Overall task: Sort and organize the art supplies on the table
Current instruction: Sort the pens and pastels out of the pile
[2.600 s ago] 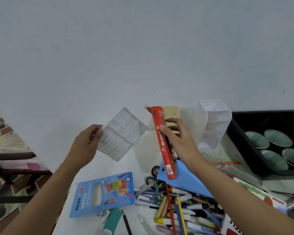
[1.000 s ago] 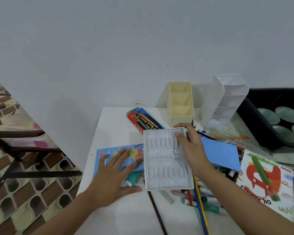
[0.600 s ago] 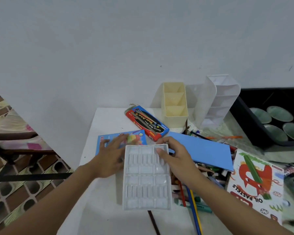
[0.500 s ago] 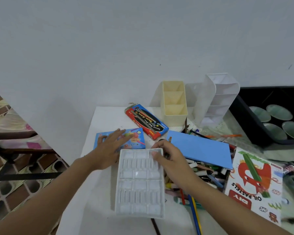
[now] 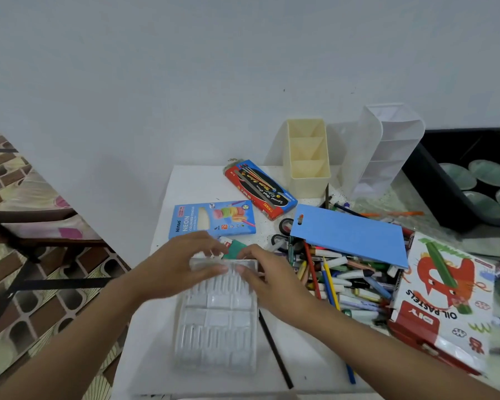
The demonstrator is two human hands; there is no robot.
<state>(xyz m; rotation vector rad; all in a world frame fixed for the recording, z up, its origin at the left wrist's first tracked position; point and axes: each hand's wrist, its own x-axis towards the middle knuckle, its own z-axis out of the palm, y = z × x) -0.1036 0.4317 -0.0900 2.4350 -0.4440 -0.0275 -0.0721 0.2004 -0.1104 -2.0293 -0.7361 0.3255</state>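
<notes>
**Table** (image 5: 156,327), white: bare strip along the left edge, tiled floor beyond it.
**Left hand** (image 5: 179,267): grasps the far end of the clear plastic tray (image 5: 217,327), thumb on top, fingers curled over the rim.
**Tray:** flat near the front edge, long axis pointing away from the person. Its wells are blurred and its far end is hidden by both hands.
**Neon pencil box** (image 5: 214,219): just beyond the hands.
**Right hand** (image 5: 269,278): grasps the tray's far right corner.
**Black pencil** (image 5: 274,350): just right of the tray.
**Pen heap** (image 5: 344,281): crowds the right, partly under the blue card (image 5: 350,236).
</notes>
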